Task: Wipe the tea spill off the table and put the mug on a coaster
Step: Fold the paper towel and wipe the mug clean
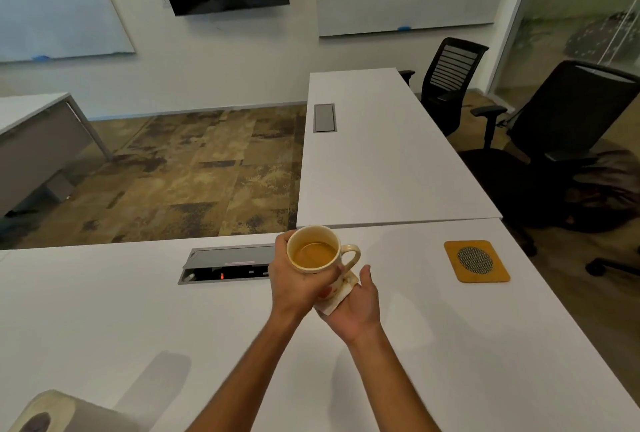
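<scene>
Cream mug [317,253] upright, coaster [476,261] apart

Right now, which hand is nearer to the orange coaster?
The right hand. It holds a tissue under the mug, closer to the coaster. The left hand grips the mug's far side from the coaster.

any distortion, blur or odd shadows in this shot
Head view: wide-angle bending curves the table edges; the paper towel roll at the bottom-left corner is blurred; soft shadows fall on the tabletop near the arms; the mug and coaster look reasonably sharp.
</scene>
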